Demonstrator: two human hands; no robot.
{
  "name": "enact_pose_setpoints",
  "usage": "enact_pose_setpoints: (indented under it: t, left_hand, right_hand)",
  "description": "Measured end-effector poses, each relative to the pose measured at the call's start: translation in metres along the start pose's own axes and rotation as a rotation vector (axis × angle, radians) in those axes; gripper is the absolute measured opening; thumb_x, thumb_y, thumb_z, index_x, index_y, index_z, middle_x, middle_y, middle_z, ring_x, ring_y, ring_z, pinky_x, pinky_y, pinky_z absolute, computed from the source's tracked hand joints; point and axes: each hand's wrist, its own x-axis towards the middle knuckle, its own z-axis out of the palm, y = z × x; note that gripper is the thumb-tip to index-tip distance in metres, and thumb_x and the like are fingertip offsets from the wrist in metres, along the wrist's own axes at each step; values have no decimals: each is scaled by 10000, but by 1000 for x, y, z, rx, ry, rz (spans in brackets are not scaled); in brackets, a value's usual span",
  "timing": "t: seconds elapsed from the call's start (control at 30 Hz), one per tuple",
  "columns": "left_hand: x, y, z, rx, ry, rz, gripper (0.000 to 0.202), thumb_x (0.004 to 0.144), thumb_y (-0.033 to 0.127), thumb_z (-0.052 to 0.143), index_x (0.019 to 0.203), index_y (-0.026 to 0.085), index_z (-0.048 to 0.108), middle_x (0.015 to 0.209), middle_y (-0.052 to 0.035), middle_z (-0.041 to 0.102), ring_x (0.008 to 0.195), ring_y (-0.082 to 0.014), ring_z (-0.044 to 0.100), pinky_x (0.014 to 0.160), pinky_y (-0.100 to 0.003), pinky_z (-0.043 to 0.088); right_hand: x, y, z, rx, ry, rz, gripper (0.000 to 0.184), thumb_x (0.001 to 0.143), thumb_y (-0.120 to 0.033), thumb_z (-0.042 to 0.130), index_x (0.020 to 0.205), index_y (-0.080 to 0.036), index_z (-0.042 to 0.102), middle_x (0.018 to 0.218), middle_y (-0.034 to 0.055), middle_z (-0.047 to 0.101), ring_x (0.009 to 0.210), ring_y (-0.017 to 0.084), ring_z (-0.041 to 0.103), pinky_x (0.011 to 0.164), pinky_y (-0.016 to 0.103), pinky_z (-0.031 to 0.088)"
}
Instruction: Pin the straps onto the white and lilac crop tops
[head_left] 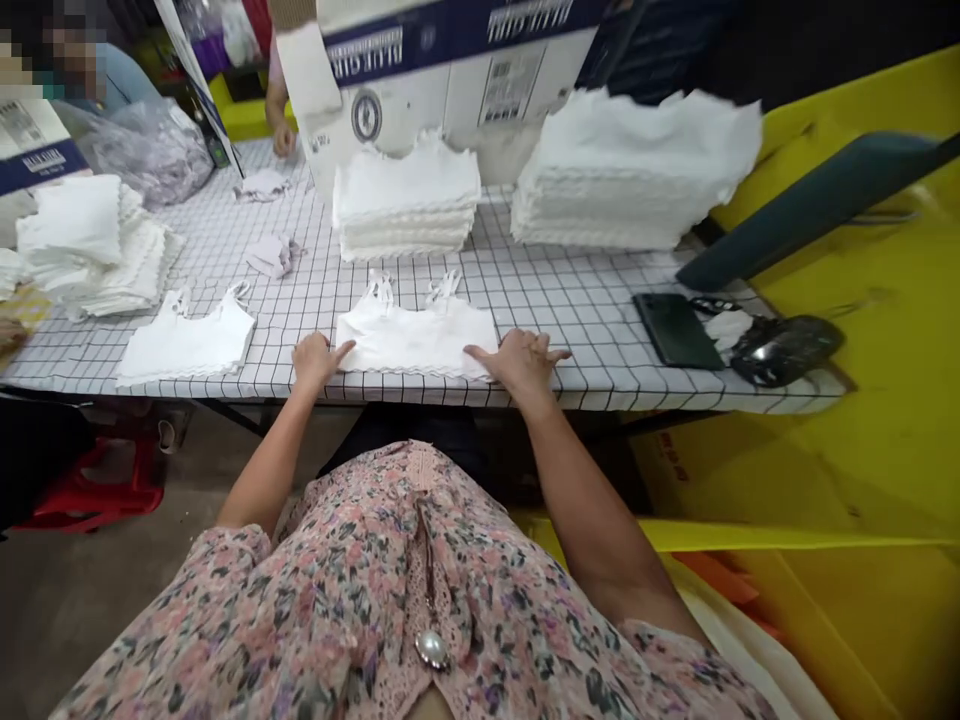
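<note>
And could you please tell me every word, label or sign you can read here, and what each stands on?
"BLUE GIRL", twice, on the large carton.
Too small or blurred to read: the carton's round emblem and barcode label; the print on the left-hand carton; the red lettering on a yellow surface.

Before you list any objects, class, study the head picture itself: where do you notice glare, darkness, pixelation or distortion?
Head view: glare spots the glossy black object at right; head view: the upper right background is very dark; head view: the upper left corner is pixelated; head view: the table's front edge looks slightly bowed, probably wide-angle distortion.
</note>
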Motion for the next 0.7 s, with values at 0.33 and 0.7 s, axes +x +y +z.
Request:
enact_pose_setpoints:
  t: [0.33, 0.7]
  left_hand:
    - [30, 33, -7, -132, -166, -63, 440, 996, 412, 815, 1326, 141, 708, 1375, -149, 727, 1280, -298, 712, 1108, -496, 604]
    - [52, 41, 8, -414, -158, -170, 452, 1048, 413, 750, 1421, 173, 660, 1429, -126, 680, 1257, -270, 708, 1059, -487, 641]
  right_hand:
    - [14, -49, -34, 85, -159, 117, 591, 1000, -521, 771, 1451, -160, 645, 1463, 154, 669, 1347, 309, 655, 1187, 577, 526]
    - [9, -58, -22, 203, -45, 177, 464, 1060, -457, 710, 1426, -175, 657, 1433, 125, 671, 1259, 260, 693, 1073, 498, 622]
